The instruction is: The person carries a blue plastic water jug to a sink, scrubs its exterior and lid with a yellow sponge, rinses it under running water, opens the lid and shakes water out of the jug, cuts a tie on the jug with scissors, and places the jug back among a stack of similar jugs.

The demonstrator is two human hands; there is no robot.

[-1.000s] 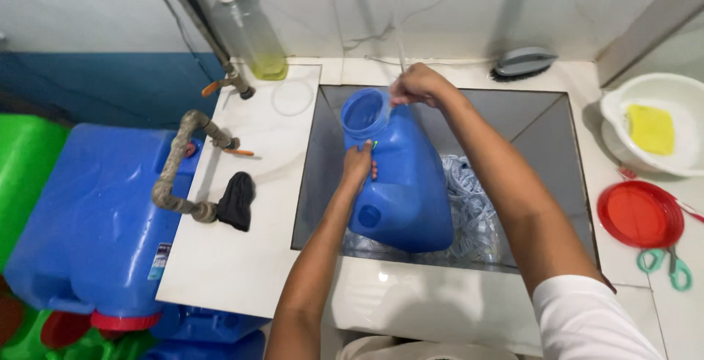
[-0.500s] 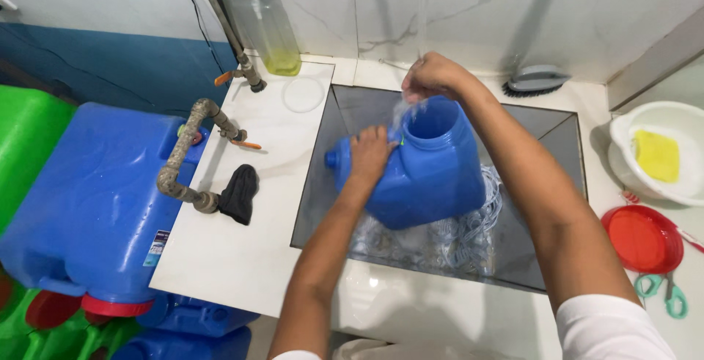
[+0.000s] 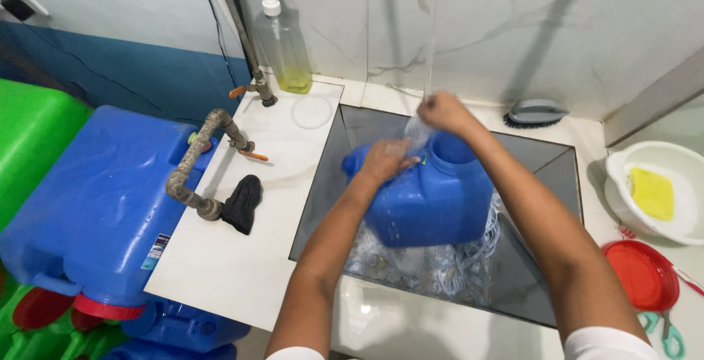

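Your left hand (image 3: 386,160) grips the blue jerrycan (image 3: 429,199) by its shoulder, tilting it over the sink (image 3: 539,184); your right hand (image 3: 444,113) closes at its mouth, meeting the water stream (image 3: 429,52).

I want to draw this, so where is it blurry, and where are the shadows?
Head view: the right hand at the mouth of the blue plastic jug is motion-blurred, as is the thin water stream; the left hand looks sharper; broad soft diagonal shadows cross the white marbled wall; edges bend slightly.
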